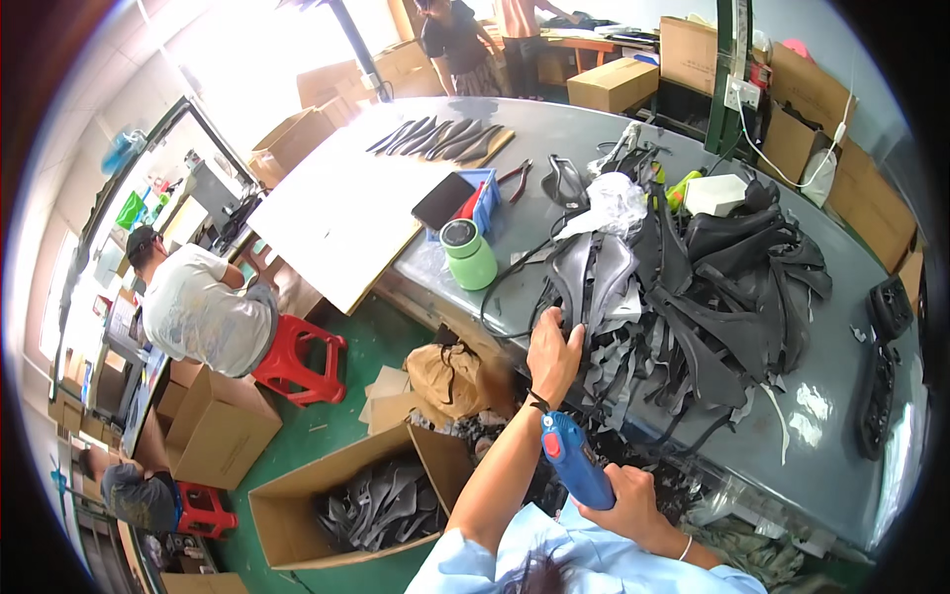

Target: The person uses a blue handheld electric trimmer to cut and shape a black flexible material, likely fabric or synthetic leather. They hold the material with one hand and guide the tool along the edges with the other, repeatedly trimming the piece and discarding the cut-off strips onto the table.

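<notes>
Left hand point(554, 358): up on the table, fingers at the near end of a saddle-shaped grey part point(591, 274). Can't tell whether you're pinching it or just pressing; thumb stands a little off the fingers. Reads as steadying it, since the part sits right in front of that hand.

Right hand point(633, 507): wrapped round a blue power tool point(577, 463), low and close to your body, nose up toward your left forearm. Tool overlaps the left wrist in this view; can't confirm a gap. Held there it looks clear of the part.

Dark pile point(727, 302) sits right of your left hand, probably for short reach. Cardboard box point(346, 505) stands on the floor left of both hands, open side up, with similar grey pieces in it. Green bottle point(470, 257) and blue bin point(485, 201) are beyond your left hand, to its left, apart from the pile.

Materials: the part has a smooth matte skin, long tapering form, central slot. Pile looks like moulded plastic or rubber, curved shells and thin ragged strips. Crumpled clear film point(616, 205) just beyond the part. Grey tabletop point(841, 351) glossy, throwing glare. Box is plain brown corrugated.
</notes>
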The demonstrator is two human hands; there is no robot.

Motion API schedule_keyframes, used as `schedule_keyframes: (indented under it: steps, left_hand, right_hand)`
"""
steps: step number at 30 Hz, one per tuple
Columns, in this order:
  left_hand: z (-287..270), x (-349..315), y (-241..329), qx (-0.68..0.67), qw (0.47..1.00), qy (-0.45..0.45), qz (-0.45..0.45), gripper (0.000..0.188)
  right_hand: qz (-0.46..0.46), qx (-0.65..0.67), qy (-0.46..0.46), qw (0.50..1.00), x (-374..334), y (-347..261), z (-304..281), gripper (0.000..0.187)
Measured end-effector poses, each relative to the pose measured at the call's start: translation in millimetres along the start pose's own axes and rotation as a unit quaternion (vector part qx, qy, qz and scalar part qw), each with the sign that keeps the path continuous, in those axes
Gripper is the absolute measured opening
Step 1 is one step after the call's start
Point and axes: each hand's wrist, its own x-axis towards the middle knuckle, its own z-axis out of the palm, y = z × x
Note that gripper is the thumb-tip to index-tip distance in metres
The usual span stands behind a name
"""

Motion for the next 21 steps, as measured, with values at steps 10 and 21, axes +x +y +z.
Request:
schedule_keyframes:
  steps: [10, 21]
  left_hand:
    - [-47, -25, 14, -0.475, 0.845, -0.187, -0.16, 0.021]
    - [-71, -98, -15, -0.381, 0.9, -0.16, -0.139, 0.025]
  right_hand:
    - [0.09, 0.015, 0.106, 0.99, -3, 14, -21, 0.039]
    - [0.216, 0.177, 0.036, 0.96, 66, 40, -50, 0.037]
